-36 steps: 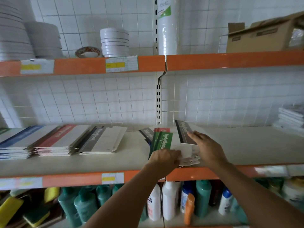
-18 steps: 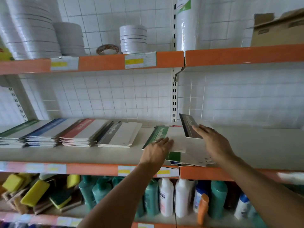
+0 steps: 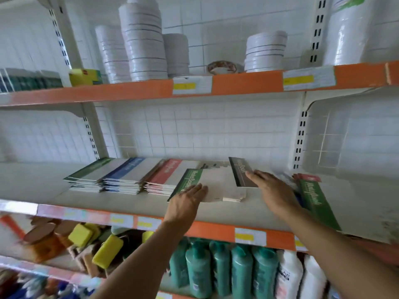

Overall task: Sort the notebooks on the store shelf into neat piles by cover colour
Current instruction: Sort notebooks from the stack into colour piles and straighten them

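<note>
From the head view, the left hand (image 3: 187,198) lay flat, fingers straight, on a green-spined notebook (image 3: 195,184) that half a second earlier had sat further right, beside the unsorted heap; it had been slid leftward until it overlapped the black pile and stood just beside the red pile (image 3: 164,177). The right hand (image 3: 272,189) likewise pressed with extended fingers on a black-spined notebook (image 3: 243,173), which rested on top of the black pile; neither grip was curled round anything. The blue pile (image 3: 127,174) and the green pile (image 3: 90,172) sat further left on the shelf (image 3: 121,203), edges fairly even. To the right, another green notebook (image 3: 315,201) and a red one (image 3: 307,177) remained in a loose fan under the right forearm. Judging by this, the black one was nearly home, while the green one probably had two piles yet to cross.
</note>
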Motion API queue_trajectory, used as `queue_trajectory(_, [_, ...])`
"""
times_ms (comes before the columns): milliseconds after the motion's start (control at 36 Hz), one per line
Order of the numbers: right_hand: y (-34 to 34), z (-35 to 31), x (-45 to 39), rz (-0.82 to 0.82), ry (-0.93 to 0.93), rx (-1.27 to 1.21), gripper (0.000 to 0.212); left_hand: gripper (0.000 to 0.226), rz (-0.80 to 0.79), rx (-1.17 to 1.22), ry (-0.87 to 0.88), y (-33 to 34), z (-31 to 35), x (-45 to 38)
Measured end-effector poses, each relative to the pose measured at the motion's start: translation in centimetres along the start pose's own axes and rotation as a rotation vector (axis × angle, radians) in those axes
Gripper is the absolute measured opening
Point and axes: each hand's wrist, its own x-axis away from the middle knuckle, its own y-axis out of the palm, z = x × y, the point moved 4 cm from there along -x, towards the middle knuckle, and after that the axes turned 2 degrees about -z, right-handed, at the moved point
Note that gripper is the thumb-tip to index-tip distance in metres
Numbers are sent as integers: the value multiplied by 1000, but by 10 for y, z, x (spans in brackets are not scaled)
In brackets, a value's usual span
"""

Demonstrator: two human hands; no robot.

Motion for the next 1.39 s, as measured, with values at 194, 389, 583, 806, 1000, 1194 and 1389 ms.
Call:
queue_trajectory(194, [28,-62,-31,-72,-12,123,72,56,2,-81,44,-12,-75,9])
queue_trajectory(389, [57,-83,-54,-168,-15,124,60,55,74,-99,31,-10,-120,9])
queue_trajectory(583, [82,-84,-74,-252,-72,48,68,53,139,-120,-14,-4,-156,6])
queue_trajectory(806, [86,-88,-91,-237,-43,121,69,50,172,-141,-52,-16,-203,11])
queue_trajectory(1000, [81,-113,-108,-48,80,188,67,51,174,-154,-29,-35,-270,19])
queue_trajectory(1194, [95,-156,-125,176,214,162,40,52,154,-195,-4,-51,-360,31])
queue_trajectory(1389, [93,-213,-129,388,168,214,50,46,159,-251,-32,-56,-430,41])
